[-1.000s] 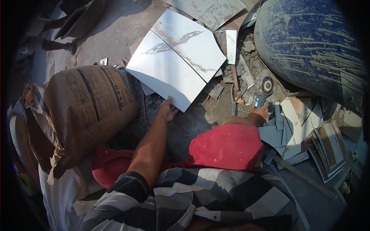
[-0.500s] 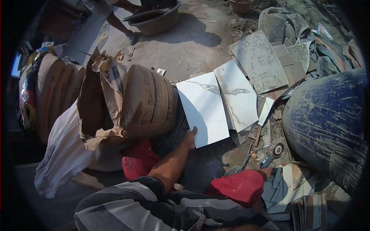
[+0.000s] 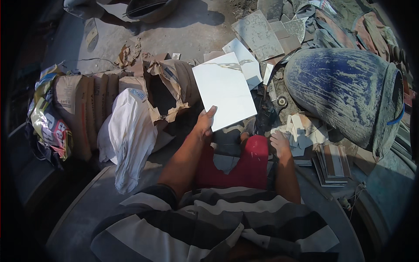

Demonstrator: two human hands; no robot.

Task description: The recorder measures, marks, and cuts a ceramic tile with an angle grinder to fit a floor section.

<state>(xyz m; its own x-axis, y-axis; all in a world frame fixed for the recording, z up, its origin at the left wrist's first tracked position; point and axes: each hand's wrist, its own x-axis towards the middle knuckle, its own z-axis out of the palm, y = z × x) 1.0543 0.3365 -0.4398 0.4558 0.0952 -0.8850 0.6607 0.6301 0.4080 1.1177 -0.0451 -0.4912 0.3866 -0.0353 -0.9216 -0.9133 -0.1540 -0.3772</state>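
My left hand (image 3: 205,122) grips a large white tile (image 3: 224,94) with grey-brown veining by its near left edge. The thumb lies on top, and the fingers beneath are hidden. Beyond it, a second veined white tile (image 3: 245,61) lies on the ground, partly covered by the held one. My right hand (image 3: 280,143) hovers with loosely parted fingers and nothing visible in it, beside a pile of cut tile pieces (image 3: 301,133). A little farther off is an angle grinder's disc (image 3: 282,101); the tool's body is hard to make out in shadow.
A cement-crusted blue drum (image 3: 336,91) lies at the right. Paper sacks (image 3: 72,105), a torn open bag (image 3: 168,102) and a white sack (image 3: 131,135) stand at the left. Stacked tile strips (image 3: 334,163) lie near right. Another person's arm (image 3: 115,19) reaches near a basin (image 3: 152,9).
My view has swung right and downward. The tile in my left hand is now nearer my body, apart from the other tile. My right hand has come back from beside the grinder.
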